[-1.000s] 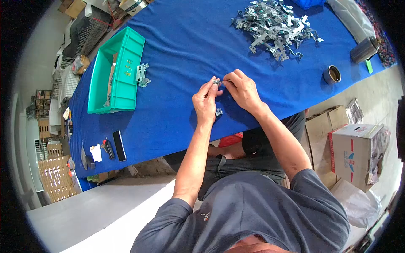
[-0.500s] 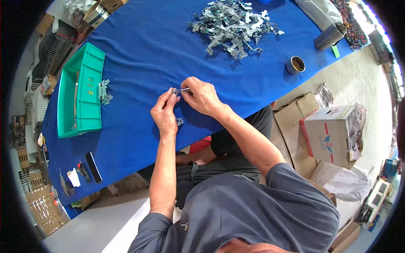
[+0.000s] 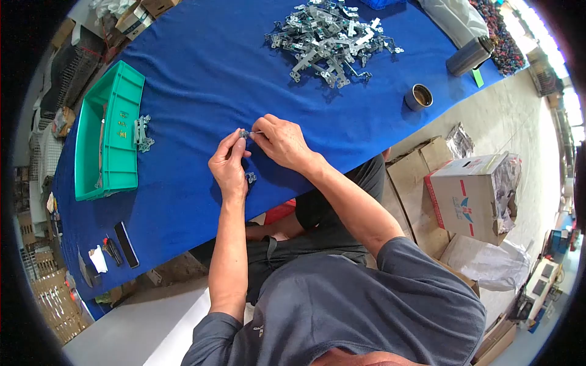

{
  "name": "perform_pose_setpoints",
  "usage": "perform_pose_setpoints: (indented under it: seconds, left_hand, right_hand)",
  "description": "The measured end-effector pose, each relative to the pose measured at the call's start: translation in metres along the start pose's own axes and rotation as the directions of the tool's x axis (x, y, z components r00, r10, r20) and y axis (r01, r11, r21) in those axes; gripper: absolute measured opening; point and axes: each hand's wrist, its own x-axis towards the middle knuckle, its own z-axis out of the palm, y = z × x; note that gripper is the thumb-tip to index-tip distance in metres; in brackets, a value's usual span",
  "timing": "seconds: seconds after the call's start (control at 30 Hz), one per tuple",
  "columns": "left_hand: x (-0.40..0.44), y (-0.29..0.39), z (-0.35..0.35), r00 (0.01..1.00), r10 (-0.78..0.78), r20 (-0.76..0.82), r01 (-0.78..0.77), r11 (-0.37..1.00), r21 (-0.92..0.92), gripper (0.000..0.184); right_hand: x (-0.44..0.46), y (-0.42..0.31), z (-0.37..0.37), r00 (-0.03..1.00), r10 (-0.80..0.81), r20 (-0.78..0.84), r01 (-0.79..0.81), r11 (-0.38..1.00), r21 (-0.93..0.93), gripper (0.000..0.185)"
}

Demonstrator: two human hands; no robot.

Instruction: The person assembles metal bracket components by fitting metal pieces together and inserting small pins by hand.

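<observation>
My left hand (image 3: 229, 166) pinches a small metal bracket (image 3: 243, 133) between thumb and fingertips, above the blue cloth. My right hand (image 3: 282, 144) is closed on a thin silvery rod-like piece (image 3: 255, 132), whose tip meets the bracket; its kind is too small to tell. Another bit of metal (image 3: 251, 177) shows beside my left wrist; whether it belongs to the held bracket I cannot tell. A heap of metal brackets (image 3: 332, 43) lies at the far side of the table. A few more brackets (image 3: 143, 134) rest against the green bin.
The green plastic bin (image 3: 124, 160) stands on the left of the blue cloth (image 3: 195, 79). A phone (image 3: 127, 244), a dark tool (image 3: 113, 251) and white paper (image 3: 97, 259) lie front left. At right are a cup (image 3: 419, 97), a flask (image 3: 470, 56) and a floor carton (image 3: 467, 195).
The whole view has shifted slightly to the left. Both hands stay together at the bracket, and the right fingers have moved a little closer to it with the thin piece.
</observation>
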Motion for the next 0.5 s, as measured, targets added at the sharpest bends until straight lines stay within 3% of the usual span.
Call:
perform_pose_setpoints:
  seconds: [0.5]
  left_hand:
    - [-0.0009, -0.0009, 0.0029, 0.998, 0.055, -0.013, -0.055, 0.998, 0.009, 0.021]
  right_hand:
    - [-0.0007, -0.0007, 0.0024, 0.999, 0.025, -0.03, -0.026, 1.0, -0.017, 0.018]
